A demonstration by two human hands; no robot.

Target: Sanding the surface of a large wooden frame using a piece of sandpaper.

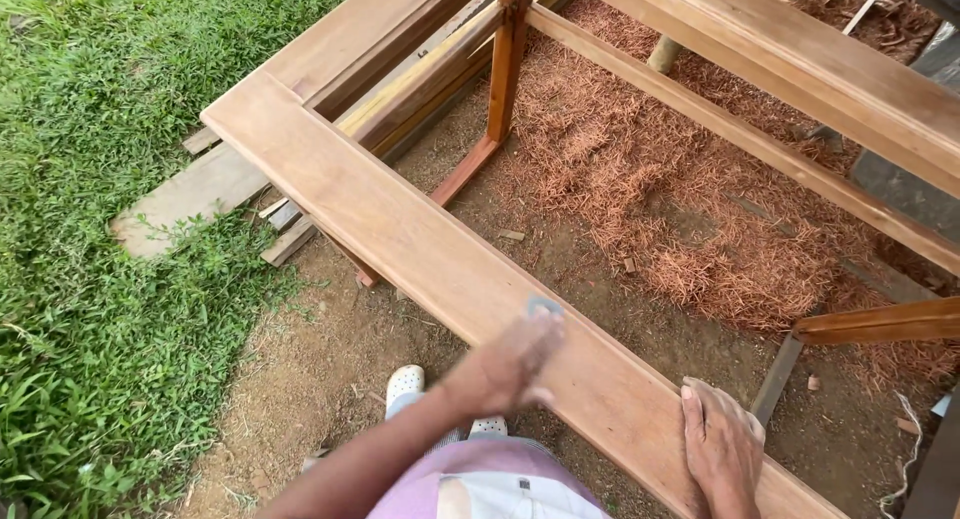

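Wooden frame (420,239) lies raised on trestles over dirt; looks stiff, heavy, best gripped along rail edges. Left hand (515,359), blurred, fingers pinching a small grey pad (545,306) against the rail; right hand (722,444) flat, released.

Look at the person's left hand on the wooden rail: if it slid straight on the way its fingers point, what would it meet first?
The left hand, holding a small grey piece, points up along the wooden rail. It would probably meet only bare rail before the frame's corner joint, though motion blur makes the direction uncertain.

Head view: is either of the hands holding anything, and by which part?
The left hand presses a small grey piece, blurred, under its fingertips onto the wooden frame rail. The right hand lies flat on the rail, gripping nothing.
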